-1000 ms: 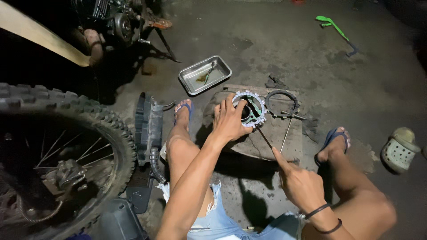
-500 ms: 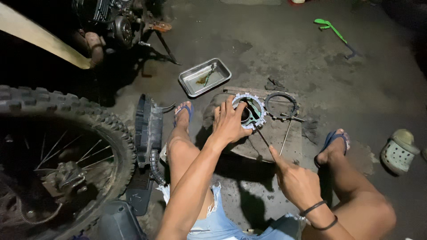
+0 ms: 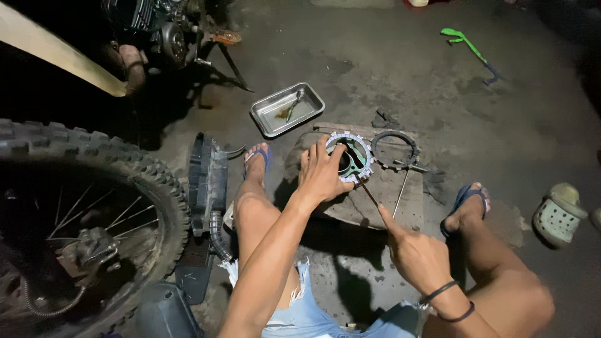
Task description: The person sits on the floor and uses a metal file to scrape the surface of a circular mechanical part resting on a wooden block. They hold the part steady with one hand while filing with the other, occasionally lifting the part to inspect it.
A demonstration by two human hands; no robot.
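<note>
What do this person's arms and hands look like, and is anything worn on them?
Both arms are bare, with no sleeves and no gloves. The left hand wears nothing that shows, no ring or watch. The right hand has two thin dark bands around its wrist, one just above the other. No markings can be made out in this dim light.
</note>
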